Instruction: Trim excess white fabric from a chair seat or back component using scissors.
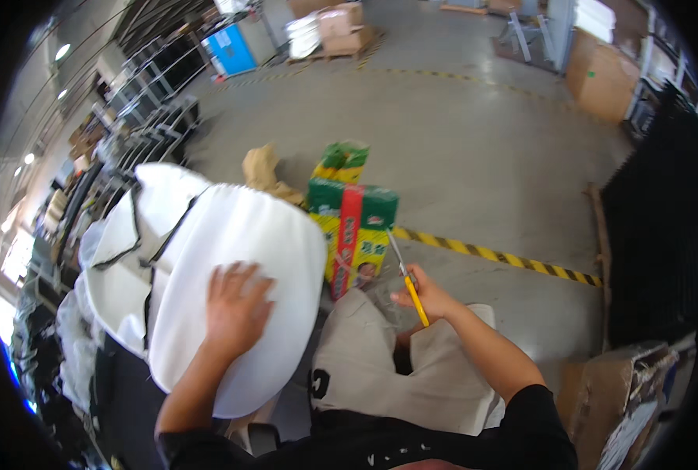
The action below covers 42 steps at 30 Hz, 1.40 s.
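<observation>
My left hand (238,309) lies on a large white rounded panel (286,227), fingers stretched out and slightly blurred. More white pieces with black edging (122,301) lie beside that panel on its left. My right hand (431,298) is closed around a yellow-handled tool (414,301) with a long, thin metal shaft. The shaft points up and away, its tip close to a green and yellow carton (374,205) with a red band. I cannot make out the tool's exact kind. My legs in light trousers (357,337) are below the carton.
Crumpled brown paper (263,168) is on the floor behind the white panel. Yellow-black floor tape (497,257) runs rightward from the carton. A dark stack (654,235) stands at right, with an opened cardboard box (611,392) nearer me. Cluttered racks (149,137) line the left.
</observation>
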{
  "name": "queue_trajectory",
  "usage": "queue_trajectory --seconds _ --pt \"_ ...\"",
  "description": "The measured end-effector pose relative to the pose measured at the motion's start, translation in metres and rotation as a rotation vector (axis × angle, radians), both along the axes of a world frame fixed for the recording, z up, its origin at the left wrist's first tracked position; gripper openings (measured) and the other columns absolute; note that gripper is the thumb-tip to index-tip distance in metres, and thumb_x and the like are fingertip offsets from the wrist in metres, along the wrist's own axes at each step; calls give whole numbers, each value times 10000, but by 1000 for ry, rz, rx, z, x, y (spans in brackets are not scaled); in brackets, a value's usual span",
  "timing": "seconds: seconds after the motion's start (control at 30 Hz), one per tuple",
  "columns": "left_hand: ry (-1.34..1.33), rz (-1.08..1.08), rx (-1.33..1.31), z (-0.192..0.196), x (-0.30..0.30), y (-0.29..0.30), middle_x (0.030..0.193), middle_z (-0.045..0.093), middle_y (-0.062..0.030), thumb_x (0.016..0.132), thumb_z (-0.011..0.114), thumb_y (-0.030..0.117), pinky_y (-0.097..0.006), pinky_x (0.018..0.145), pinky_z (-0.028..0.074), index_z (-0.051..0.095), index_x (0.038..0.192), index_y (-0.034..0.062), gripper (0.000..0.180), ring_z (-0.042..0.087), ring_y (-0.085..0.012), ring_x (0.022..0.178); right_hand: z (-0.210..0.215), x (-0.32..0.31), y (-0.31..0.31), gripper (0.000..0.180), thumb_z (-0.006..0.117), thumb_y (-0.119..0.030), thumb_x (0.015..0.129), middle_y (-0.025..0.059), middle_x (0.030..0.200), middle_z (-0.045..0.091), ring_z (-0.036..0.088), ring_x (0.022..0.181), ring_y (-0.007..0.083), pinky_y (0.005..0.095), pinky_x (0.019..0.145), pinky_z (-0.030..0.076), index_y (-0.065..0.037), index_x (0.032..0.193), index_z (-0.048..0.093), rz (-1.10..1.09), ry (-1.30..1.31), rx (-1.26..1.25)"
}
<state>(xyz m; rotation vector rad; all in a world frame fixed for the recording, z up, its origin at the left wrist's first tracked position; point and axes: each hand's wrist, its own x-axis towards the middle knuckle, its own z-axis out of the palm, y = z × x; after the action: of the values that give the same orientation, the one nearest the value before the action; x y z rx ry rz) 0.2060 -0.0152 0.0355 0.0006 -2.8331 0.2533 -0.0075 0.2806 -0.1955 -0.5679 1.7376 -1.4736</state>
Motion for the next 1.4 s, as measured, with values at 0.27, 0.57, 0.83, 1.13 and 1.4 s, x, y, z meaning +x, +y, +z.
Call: queue_trajectory --seconds 0.27,0.57,0.83,1.13,1.4 --pt "556 1252 446 -37 243 -108 1414 546 -272 992 686 308 -463 1089 443 500 1446 -7 583 531 -397 1316 -10 0 -149 793 860 -262 893 163 1196 617 627 1118 227 406 951 551 -99 1431 302 -64 -72 -375" --pt "973 981 1627 -56 278 -226 1251 692 -175 1022 663 265 -391 912 575 555 1388 -79 514 700 -255 1063 28 -19 -194 663 823 -276 931 119 1104 650 640 1024 198 347 893 522 -123 1327 314 -227 -110 -560" --pt "655 822 456 8 216 -232 1253 702 -226 1023 623 233 -415 1013 498 606 1352 -49 433 673 -312 1161 49 22 -143 685 866 -333 875 97 1026 635 611 885 214 357 811 519 -72 1332 429 -300 440 -186" --pt "291 649 406 88 158 -344 1306 693 -226 1036 614 294 -418 1036 497 539 1477 23 524 672 -332 1203 35 152 -87 710 859 -332 878 141 936 621 618 809 238 368 736 506 -51 1350 409 -187 242 -271" --pt "210 166 -319 25 -1 -135 1514 505 -225 802 878 318 -562 1160 377 680 1364 200 608 454 -440 1408 41 227 -79 641 840 -235 907 39 808 552 539 715 134 318 653 457 -60 1336 397 -84 -98 -382"
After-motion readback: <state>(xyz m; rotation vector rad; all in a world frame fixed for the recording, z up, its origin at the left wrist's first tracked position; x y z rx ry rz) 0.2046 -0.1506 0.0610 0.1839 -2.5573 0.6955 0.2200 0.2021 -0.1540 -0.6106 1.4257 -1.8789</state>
